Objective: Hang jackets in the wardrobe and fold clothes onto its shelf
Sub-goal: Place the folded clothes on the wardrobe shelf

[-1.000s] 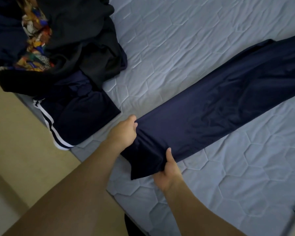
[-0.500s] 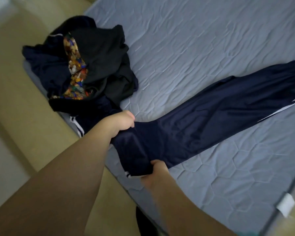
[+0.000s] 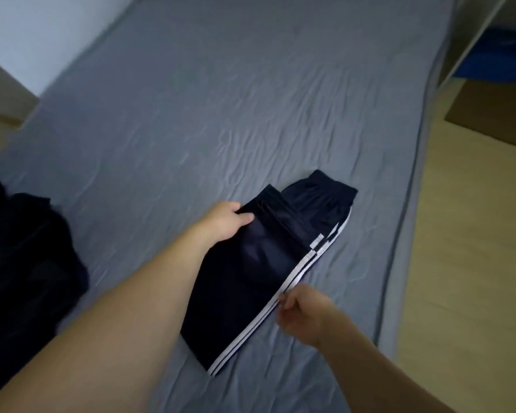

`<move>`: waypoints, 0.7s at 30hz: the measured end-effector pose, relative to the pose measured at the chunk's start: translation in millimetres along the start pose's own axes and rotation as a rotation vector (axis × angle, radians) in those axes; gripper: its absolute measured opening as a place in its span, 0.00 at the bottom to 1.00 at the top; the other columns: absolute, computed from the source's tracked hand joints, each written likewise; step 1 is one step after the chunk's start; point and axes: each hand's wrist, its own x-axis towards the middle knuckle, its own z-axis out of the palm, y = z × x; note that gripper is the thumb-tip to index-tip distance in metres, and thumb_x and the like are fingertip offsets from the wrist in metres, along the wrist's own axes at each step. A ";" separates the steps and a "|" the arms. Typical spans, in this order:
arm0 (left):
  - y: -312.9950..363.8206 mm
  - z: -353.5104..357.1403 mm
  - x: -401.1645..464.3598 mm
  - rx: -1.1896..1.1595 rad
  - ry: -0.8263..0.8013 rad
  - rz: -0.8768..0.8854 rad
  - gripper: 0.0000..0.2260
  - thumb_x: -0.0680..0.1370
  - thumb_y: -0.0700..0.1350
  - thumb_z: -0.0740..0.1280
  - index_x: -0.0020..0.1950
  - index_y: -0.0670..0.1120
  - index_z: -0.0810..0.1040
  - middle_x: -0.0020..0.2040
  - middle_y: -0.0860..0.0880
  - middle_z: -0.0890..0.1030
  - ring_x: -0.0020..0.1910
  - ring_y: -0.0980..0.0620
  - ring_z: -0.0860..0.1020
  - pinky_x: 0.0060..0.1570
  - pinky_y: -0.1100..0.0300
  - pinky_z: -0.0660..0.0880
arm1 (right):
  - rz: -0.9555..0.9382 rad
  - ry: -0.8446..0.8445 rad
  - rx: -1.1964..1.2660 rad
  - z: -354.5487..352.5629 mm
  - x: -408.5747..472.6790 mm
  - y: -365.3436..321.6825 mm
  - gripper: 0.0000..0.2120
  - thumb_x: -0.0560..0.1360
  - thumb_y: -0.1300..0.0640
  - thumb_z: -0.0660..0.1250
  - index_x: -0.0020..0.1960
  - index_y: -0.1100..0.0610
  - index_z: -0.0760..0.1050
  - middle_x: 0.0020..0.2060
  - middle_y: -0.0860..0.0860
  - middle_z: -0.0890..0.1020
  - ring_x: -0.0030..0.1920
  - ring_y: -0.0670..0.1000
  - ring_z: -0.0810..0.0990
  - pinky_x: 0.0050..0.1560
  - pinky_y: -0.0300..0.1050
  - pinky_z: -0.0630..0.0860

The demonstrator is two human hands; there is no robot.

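Note:
Navy track pants (image 3: 262, 263) with white side stripes lie folded in half on the grey mattress (image 3: 221, 114), waistband at the far end. My left hand (image 3: 227, 223) grips the folded pants' left upper edge, thumb on top. My right hand (image 3: 304, 314) pinches the striped right edge near the middle of the fold. A dark pile of other clothes (image 3: 21, 263) lies at the mattress's left edge.
A wardrobe frame (image 3: 471, 46) stands at the upper right, with something blue (image 3: 501, 58) inside it. A flat cardboard piece (image 3: 495, 111) lies on the wooden floor (image 3: 471, 263) to the right of the bed. A pale wall is at the upper left.
The pants were stretched out long across the mattress; now they are folded in half, hem end laid over toward the waistband. My view has swung right, pushing the clothes pile to the left edge.

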 end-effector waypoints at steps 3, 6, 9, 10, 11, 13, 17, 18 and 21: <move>49.6 39.5 63.9 0.057 -0.031 0.105 0.09 0.80 0.53 0.65 0.51 0.49 0.81 0.53 0.49 0.83 0.49 0.53 0.81 0.53 0.57 0.76 | -0.201 -0.002 -0.184 -31.4 33.2 -68.6 0.11 0.71 0.66 0.68 0.37 0.56 0.69 0.26 0.50 0.68 0.25 0.47 0.64 0.28 0.39 0.62; 78.8 73.6 124.0 0.064 -0.013 0.213 0.13 0.82 0.54 0.61 0.48 0.47 0.80 0.47 0.50 0.84 0.43 0.55 0.81 0.46 0.59 0.76 | -0.344 0.023 -0.120 -53.9 73.8 -126.9 0.10 0.72 0.55 0.73 0.48 0.56 0.74 0.34 0.49 0.79 0.32 0.47 0.76 0.33 0.38 0.71; 81.9 98.0 167.2 -0.003 0.013 0.269 0.11 0.82 0.55 0.60 0.49 0.52 0.78 0.44 0.57 0.84 0.46 0.56 0.82 0.45 0.62 0.76 | -0.418 -0.045 -0.095 -61.1 106.2 -163.3 0.14 0.72 0.52 0.74 0.54 0.57 0.78 0.42 0.52 0.86 0.39 0.51 0.85 0.35 0.43 0.79; 78.3 104.5 179.0 0.016 0.022 0.276 0.10 0.82 0.56 0.60 0.50 0.53 0.77 0.46 0.57 0.83 0.48 0.54 0.82 0.47 0.60 0.76 | -0.463 -0.044 -0.059 -61.4 114.7 -171.5 0.11 0.73 0.54 0.73 0.54 0.56 0.79 0.41 0.52 0.86 0.39 0.52 0.86 0.34 0.43 0.80; 72.4 110.1 189.2 0.060 0.038 0.270 0.11 0.81 0.58 0.59 0.54 0.52 0.74 0.51 0.54 0.82 0.51 0.51 0.80 0.52 0.56 0.76 | -0.516 -0.008 -0.059 -62.4 124.3 -179.2 0.08 0.75 0.56 0.70 0.54 0.56 0.79 0.41 0.53 0.86 0.38 0.52 0.86 0.34 0.43 0.80; 58.7 116.1 200.3 0.150 0.043 0.195 0.18 0.79 0.61 0.61 0.63 0.53 0.67 0.60 0.51 0.76 0.57 0.49 0.76 0.59 0.52 0.72 | -0.577 0.126 -0.158 -62.9 137.9 -192.7 0.12 0.79 0.52 0.64 0.58 0.57 0.77 0.46 0.54 0.84 0.44 0.55 0.84 0.43 0.49 0.81; 21.1 102.8 190.9 0.350 -0.021 0.060 0.29 0.74 0.61 0.68 0.71 0.52 0.66 0.63 0.53 0.73 0.60 0.49 0.75 0.62 0.51 0.71 | -0.492 0.459 -0.597 -64.8 162.7 -204.1 0.32 0.80 0.37 0.49 0.75 0.58 0.60 0.71 0.59 0.66 0.69 0.62 0.66 0.72 0.56 0.60; 7.4 97.0 185.5 0.454 -0.018 0.050 0.26 0.75 0.60 0.67 0.69 0.51 0.68 0.63 0.52 0.74 0.60 0.48 0.75 0.63 0.50 0.71 | -0.511 0.511 -0.595 -63.1 162.9 -202.4 0.33 0.80 0.36 0.49 0.76 0.56 0.56 0.73 0.58 0.61 0.71 0.61 0.63 0.72 0.56 0.56; -32.0 86.9 165.1 0.685 0.059 0.157 0.15 0.80 0.57 0.62 0.60 0.48 0.73 0.58 0.49 0.75 0.57 0.45 0.75 0.59 0.49 0.73 | -0.565 0.429 -0.236 -56.8 160.6 -183.6 0.37 0.76 0.38 0.62 0.77 0.51 0.51 0.75 0.53 0.59 0.71 0.58 0.64 0.72 0.55 0.59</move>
